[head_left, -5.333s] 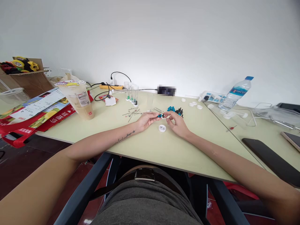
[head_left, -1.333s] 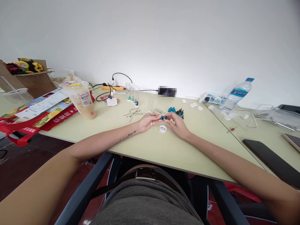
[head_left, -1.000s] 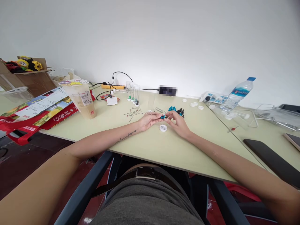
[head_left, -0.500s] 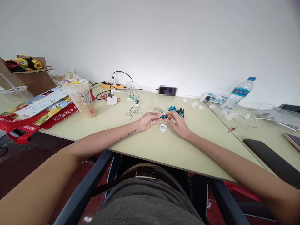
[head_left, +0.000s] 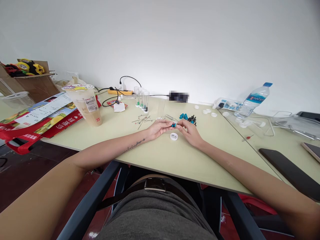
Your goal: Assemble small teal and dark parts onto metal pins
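My left hand [head_left: 158, 128] and my right hand [head_left: 189, 131] meet over the pale green table [head_left: 155, 156], fingertips pinched together on a tiny blue and black part [head_left: 174, 125]. A white round cap [head_left: 173, 136] lies on the table just below the fingers. Behind my right hand sit a small heap of blue parts [head_left: 183, 116] and a heap of black parts [head_left: 192, 119]. Thin metal pins [head_left: 142, 120] are scattered behind my left hand, near several clear tubes [head_left: 141, 98] that stand upright.
A milk tea cup [head_left: 86, 104] stands at the left beside red printed bags [head_left: 32, 123]. A water bottle [head_left: 252, 99], a power strip [head_left: 226, 103] and white caps [head_left: 208, 112] are at the back right. A dark phone [head_left: 287, 171] lies at the right edge.
Both hands stay pinched together at the same spot; the fingers have shifted slightly around the small part. The view has moved a little.
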Demonstrator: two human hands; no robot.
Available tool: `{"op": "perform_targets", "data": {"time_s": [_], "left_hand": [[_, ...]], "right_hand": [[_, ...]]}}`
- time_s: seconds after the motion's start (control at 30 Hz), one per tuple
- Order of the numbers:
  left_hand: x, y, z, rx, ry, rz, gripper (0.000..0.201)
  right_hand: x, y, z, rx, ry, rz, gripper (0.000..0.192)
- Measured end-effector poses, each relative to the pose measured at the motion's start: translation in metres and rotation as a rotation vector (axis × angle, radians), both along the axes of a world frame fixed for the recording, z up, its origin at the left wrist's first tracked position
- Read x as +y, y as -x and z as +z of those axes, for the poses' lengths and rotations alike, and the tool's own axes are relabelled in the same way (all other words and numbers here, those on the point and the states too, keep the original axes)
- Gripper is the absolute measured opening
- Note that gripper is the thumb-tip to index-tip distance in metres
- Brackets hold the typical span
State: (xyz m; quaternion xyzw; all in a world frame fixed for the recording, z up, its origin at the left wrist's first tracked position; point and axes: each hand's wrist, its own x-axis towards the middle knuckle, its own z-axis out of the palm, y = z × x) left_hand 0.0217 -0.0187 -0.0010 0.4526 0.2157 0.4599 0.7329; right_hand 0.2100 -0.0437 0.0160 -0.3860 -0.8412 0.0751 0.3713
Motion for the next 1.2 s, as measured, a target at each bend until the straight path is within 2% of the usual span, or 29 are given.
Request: {"op": "perform_targets", "data": {"time_s": [0.37,0.57,0.7,0.93,1.2], "left_hand": [[-0.0028,0.0002,0.0030,0.010,0.000,0.009,0.013],[-0.0010,0.0002,0.0010,0.019,-0.012,-0.014,0.013],[-0.0018,-0.0002,0.0017,0.029,0.016,0.003,0.011],[-0.0014,-0.0003,0.0028,0.009,0.003,0.006,0.014],[-0.0040,-0.0008,0.0036,0.004,-0.007,-0.012,0.015]], "right_hand": [[-0.0009,0.0001,-0.0002,0.058,0.017,0.000,0.024],[0.0007,-0.0002,-0.0002,0.024,0.004,-0.006,0.030],[0.0010,-0.0010,0.0003,-0.012,0.065,0.030,0.042],[0.0002,0.0002,0.0015,0.025,0.073,0.019,0.030],[0.0024,-0.0016,-0.0010,0.012,0.114,0.084,0.041]]}}
